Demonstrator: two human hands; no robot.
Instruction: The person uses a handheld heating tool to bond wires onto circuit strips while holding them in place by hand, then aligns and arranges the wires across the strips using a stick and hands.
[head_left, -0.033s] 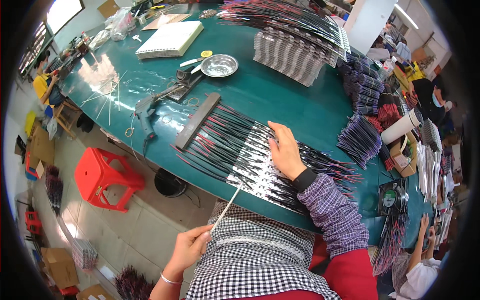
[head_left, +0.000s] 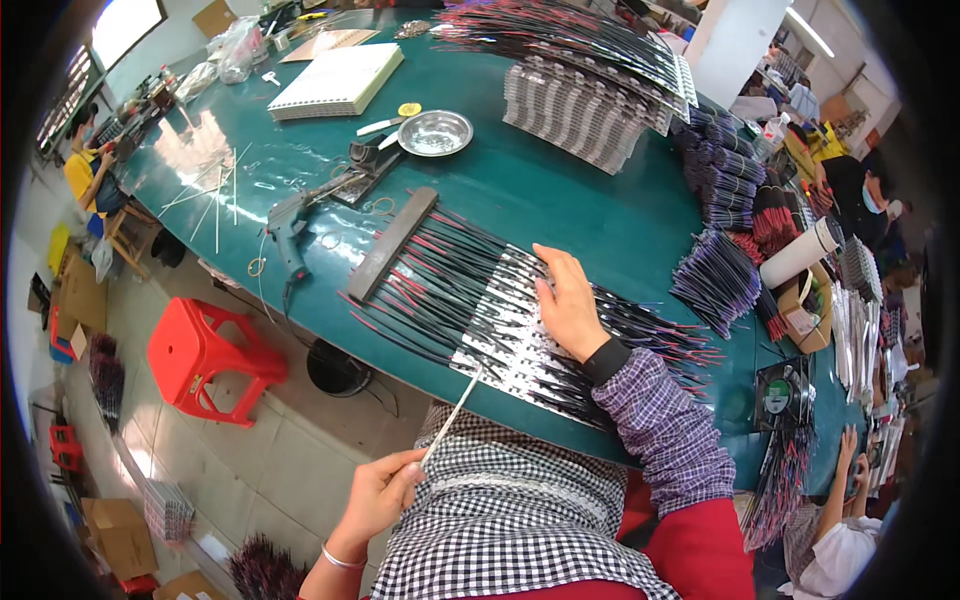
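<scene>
My left hand point(head_left: 385, 492) is closed in a pinch around a thin whitish stick point(head_left: 450, 418). The stick slants up to the near edge of a white perforated board point(head_left: 497, 322) on the table, its tip at the board's near left corner. Across the board run rows of black and red wires point(head_left: 425, 290), sticking out on both sides. My right hand point(head_left: 570, 305) lies on the board with fingers stretched, pressing lightly over the wires and gripping nothing. A grey flat bar point(head_left: 395, 245) rests across the wires' left ends.
On the green table point(head_left: 560, 215) lie a glue gun point(head_left: 290, 232), a metal dish point(head_left: 435, 133) and a stack of white boards point(head_left: 335, 82). Wired boards are piled point(head_left: 575, 110) at the back. Wire bundles point(head_left: 718, 280) stand at the right. A red stool point(head_left: 205, 355) is on the floor at left.
</scene>
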